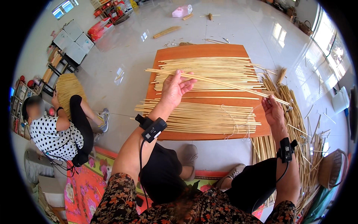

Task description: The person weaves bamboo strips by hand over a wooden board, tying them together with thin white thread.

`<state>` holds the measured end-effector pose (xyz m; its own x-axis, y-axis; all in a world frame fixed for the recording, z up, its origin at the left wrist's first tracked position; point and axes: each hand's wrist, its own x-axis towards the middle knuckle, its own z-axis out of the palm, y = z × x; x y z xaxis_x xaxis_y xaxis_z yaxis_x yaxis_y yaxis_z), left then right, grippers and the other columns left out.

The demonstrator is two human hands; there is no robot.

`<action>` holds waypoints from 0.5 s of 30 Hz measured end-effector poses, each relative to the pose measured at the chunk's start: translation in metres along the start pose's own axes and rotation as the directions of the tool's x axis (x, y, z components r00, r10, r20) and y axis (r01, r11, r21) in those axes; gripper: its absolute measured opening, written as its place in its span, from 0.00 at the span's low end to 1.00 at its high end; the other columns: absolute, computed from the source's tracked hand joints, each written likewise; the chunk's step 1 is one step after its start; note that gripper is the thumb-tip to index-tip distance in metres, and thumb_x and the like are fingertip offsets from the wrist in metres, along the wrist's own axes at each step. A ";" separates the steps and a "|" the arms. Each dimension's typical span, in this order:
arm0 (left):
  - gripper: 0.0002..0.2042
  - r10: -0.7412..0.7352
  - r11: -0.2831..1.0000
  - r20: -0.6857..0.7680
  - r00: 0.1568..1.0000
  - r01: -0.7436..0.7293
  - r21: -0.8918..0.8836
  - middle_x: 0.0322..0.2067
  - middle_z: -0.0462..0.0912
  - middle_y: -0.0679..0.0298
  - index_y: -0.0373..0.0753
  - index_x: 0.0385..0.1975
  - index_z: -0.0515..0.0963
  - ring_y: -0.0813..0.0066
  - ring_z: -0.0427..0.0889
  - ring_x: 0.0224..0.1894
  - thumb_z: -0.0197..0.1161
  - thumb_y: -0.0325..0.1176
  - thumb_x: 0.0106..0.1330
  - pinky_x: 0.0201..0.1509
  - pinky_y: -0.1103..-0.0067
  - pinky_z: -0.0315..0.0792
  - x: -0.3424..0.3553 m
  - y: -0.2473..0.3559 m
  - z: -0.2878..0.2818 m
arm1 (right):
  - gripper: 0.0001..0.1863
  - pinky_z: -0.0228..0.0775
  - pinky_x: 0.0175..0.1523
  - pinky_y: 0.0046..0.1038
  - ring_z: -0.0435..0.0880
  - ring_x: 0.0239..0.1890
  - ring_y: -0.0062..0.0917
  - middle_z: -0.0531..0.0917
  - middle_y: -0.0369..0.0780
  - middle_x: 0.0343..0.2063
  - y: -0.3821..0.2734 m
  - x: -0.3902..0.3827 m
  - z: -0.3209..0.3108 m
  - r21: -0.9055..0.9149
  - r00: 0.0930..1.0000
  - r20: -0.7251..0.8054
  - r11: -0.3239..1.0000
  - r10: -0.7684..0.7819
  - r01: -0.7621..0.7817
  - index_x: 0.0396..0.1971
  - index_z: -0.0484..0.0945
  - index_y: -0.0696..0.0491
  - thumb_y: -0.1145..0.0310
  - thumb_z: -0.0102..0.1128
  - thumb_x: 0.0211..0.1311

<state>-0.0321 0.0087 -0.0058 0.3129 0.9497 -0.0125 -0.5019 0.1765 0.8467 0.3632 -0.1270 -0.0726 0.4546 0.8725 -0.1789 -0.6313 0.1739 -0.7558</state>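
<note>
A few long, pale straw stalks (223,85) span both my hands above the low orange-brown wooden table (201,50). My left hand (177,86) pinches them near their left end between thumb and fingers, palm turned up. Close to their other end, past the table's right edge, my right hand (274,108) has its fingers closed on them. Under the stalks lies a wide far row of similar stalks (209,63). A second, nearer row (197,117) lies along the table's front, with thin pale string (235,127) loose across its right part.
Piled long stalks (289,100) cover the floor right of the table, beside a woven basket (330,168). At left a seated person (56,127) holds a woven straw mat (70,87). A red floral mat (80,190) lies near my feet. Straw scraps litter the floor beyond.
</note>
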 end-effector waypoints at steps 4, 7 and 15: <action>0.10 0.079 0.997 -0.071 0.994 -0.078 0.005 0.45 0.82 0.54 0.44 0.42 0.76 0.63 0.85 0.43 0.57 0.43 0.70 0.40 0.78 0.82 0.003 0.005 -0.006 | 0.07 0.84 0.47 0.30 0.85 0.39 0.30 0.82 0.42 0.33 0.000 0.004 -0.007 0.003 0.999 -0.031 0.999 0.042 -0.042 0.39 0.74 0.59 0.73 0.59 0.66; 0.10 0.102 0.995 -0.096 0.990 -0.101 0.009 0.45 0.83 0.55 0.44 0.42 0.76 0.65 0.85 0.41 0.58 0.42 0.70 0.39 0.78 0.82 0.005 0.006 -0.011 | 0.07 0.84 0.46 0.30 0.85 0.39 0.31 0.82 0.43 0.33 0.001 0.004 -0.009 0.016 0.995 -0.057 0.996 0.084 -0.084 0.39 0.75 0.59 0.73 0.59 0.65; 0.09 0.105 0.995 -0.115 0.988 -0.104 0.007 0.44 0.83 0.57 0.45 0.43 0.76 0.69 0.84 0.41 0.60 0.39 0.69 0.41 0.78 0.81 0.005 0.009 -0.012 | 0.06 0.84 0.45 0.30 0.84 0.38 0.30 0.81 0.43 0.34 0.001 0.008 -0.016 0.055 0.977 -0.160 0.989 0.142 -0.135 0.39 0.75 0.59 0.74 0.59 0.65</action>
<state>-0.0446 0.0181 -0.0043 0.1639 0.9864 0.0150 -0.5258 0.0745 0.8474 0.3765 -0.1274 -0.0850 0.4549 0.8039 -0.3832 -0.7207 0.0796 -0.6887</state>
